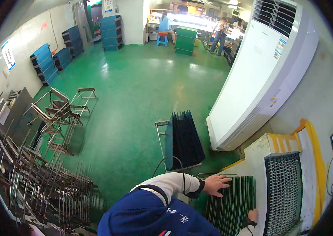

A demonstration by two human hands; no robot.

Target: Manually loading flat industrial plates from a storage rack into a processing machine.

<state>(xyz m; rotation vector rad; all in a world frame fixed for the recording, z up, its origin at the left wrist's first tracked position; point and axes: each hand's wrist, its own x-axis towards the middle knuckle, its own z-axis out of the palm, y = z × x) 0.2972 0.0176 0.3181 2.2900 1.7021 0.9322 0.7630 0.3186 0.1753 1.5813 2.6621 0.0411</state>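
A row of thin green boards, packed upright on edge, stands at the lower right. Over its far left corner lies my left hand, fingers spread and stretched out on the board edges. At the right side of the same row is my right hand, small in view, with its fingers curled in against the boards. Whatever it grips there is too small to make out. A thin wire frame shows behind the row's far end. Just right of the boards is a black slotted rack with pale rows of teeth.
Ahead on the green floor stands a rack of dark panels. A tall white air conditioner rises at the right. Metal frames and piled racks fill the left. People work at a lit bench far off.
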